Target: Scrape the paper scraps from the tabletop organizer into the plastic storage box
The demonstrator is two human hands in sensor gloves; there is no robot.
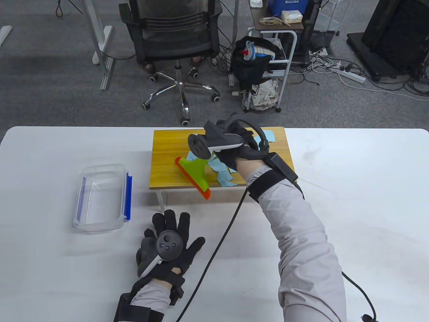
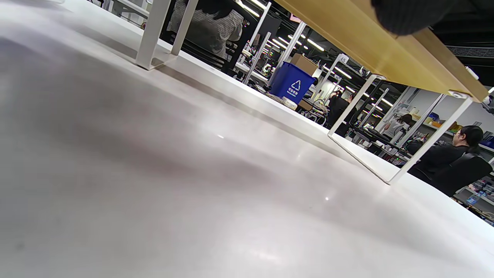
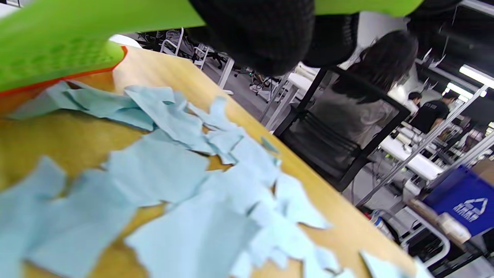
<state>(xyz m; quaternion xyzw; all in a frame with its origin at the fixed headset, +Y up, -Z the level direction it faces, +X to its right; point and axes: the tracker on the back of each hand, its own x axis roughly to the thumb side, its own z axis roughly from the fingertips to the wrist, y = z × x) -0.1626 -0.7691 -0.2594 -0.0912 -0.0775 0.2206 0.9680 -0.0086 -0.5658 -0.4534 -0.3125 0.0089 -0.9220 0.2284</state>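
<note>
A small wooden organizer (image 1: 167, 151) stands on white legs at the table's middle, its underside showing in the left wrist view (image 2: 347, 31). Light blue paper scraps (image 1: 223, 172) lie on it, close up in the right wrist view (image 3: 185, 185). My right hand (image 1: 241, 151) grips the handle of a green scraper (image 1: 196, 171) with an orange blade edge, its blade resting on the organizer top left of the scraps; the scraper also shows in the right wrist view (image 3: 58, 46). A clear plastic storage box (image 1: 102, 198) with blue clips sits empty to the left. My left hand (image 1: 171, 239) rests flat on the table, fingers spread.
The white table (image 1: 352, 201) extends to both sides of the organizer. A black cable (image 1: 228, 231) runs from my right wrist across the table toward the front edge. An office chair (image 1: 174, 40) and a cart (image 1: 268, 67) stand beyond the table.
</note>
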